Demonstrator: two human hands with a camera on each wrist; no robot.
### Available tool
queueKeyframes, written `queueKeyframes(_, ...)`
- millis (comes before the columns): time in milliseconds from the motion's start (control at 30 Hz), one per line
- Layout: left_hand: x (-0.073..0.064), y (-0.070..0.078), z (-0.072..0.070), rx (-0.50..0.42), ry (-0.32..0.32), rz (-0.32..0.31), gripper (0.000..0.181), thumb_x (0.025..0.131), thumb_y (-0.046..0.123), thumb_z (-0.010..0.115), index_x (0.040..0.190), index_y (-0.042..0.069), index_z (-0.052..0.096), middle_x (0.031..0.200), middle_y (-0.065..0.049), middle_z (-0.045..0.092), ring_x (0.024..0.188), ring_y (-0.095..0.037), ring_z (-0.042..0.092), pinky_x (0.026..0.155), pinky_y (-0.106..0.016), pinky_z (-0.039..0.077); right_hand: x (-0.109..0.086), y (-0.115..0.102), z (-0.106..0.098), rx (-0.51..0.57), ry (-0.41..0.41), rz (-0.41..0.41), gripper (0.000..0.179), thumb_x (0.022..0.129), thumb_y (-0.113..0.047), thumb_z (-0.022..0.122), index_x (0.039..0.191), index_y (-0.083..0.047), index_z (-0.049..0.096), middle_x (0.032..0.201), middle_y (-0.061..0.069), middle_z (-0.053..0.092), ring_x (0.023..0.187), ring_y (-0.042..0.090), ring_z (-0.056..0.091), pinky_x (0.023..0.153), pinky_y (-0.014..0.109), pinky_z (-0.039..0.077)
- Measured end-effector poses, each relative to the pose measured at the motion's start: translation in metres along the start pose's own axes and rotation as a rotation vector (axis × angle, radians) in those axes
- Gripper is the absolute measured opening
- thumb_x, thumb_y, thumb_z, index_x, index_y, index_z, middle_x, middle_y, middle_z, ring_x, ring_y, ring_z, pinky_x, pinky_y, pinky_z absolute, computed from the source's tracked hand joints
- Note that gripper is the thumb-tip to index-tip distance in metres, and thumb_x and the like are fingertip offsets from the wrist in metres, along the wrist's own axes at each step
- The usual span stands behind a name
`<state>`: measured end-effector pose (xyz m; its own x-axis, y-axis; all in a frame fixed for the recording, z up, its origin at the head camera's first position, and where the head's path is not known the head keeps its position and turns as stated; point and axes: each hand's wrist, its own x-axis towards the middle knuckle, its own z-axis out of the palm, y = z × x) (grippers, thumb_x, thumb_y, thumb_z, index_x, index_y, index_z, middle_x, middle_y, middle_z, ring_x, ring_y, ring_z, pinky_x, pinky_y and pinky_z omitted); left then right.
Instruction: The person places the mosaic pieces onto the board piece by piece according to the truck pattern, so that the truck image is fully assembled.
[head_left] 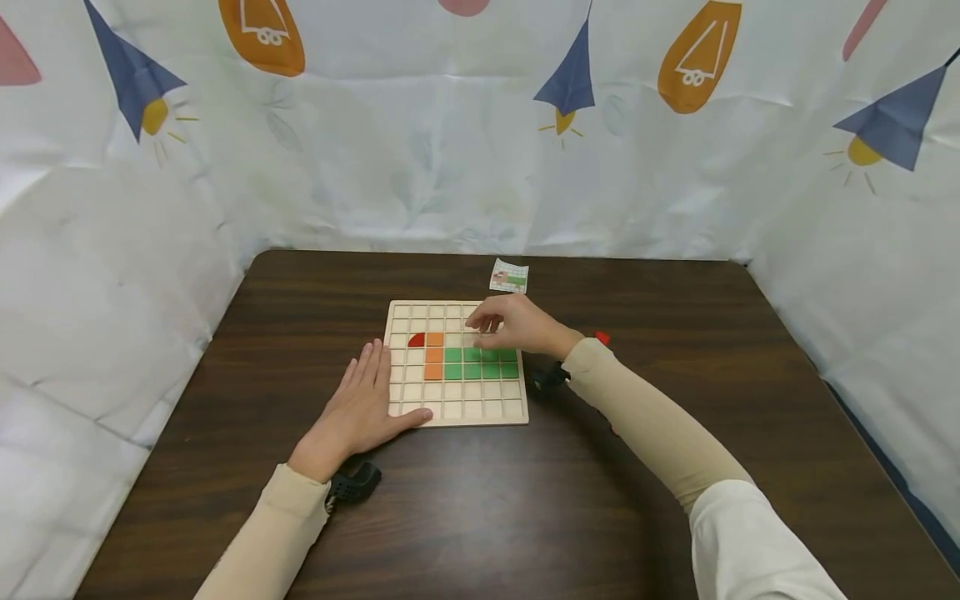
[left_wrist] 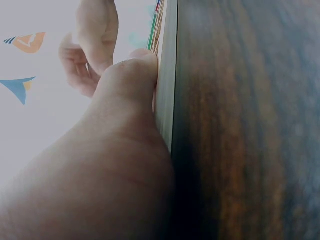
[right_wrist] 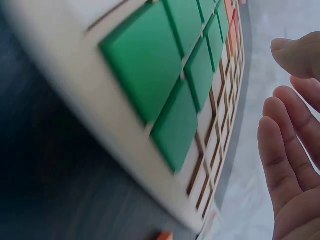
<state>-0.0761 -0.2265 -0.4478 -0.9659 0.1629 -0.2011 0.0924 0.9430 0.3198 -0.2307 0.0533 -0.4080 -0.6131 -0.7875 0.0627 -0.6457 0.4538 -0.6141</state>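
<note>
Wood-grain table (head_left: 480, 517); patterned white cloth (head_left: 480, 167) behind
Left hand (head_left: 358, 408) spread at grid board (head_left: 452, 409); right hand (head_left: 521, 323) above it — thumb and fingers apart.

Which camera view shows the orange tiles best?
The head view: the orange tiles form a clear column there, uncovered. The right wrist view shows them small, slanted and distant; in the left wrist view I cannot make them out.
</note>
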Motion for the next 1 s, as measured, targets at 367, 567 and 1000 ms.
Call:
queueKeyframes(367,-0.001,0.000,0.000,0.011,0.013,0.013,0.132,0.085,0.090,0.047,0.164,-0.006,0.002,0.174,-0.026,-0.004,0.163,-0.045,0.001,0.132,-0.064,0.009,-0.030,0.016,-0.024,0.068,0.061,0.057,0.031,0.093,-0.021,0.079,0.121,-0.007,0.075,0.114,0.011,0.075,0.095,0.017,0.071,0.086,0.035,0.061)
queueKeyframes(567,-0.001,0.000,0.001,0.012,0.014,0.014,0.133,0.085,0.090,0.046,0.164,-0.006,0.001,0.174,-0.027,-0.004,0.163,-0.045,0.001,0.131,-0.064,0.009,-0.050,0.026,-0.036,0.065,0.087,0.113,0.031,0.092,-0.018,0.079,0.121,-0.008,0.075,0.116,0.010,0.075,0.099,0.019,0.072,0.088,0.038,0.062)
queueKeyframes(1000,0.000,-0.001,0.001,0.016,0.014,0.022,0.131,0.086,0.088,0.048,0.163,-0.007,0.001,0.173,-0.028,-0.004,0.163,-0.046,0.000,0.131,-0.064,0.009,-0.087,0.056,-0.060,0.091,0.080,0.247,0.035,0.093,-0.020,0.078,0.127,-0.012,0.072,0.123,0.004,0.075,0.112,0.022,0.072,0.097,0.042,0.061)
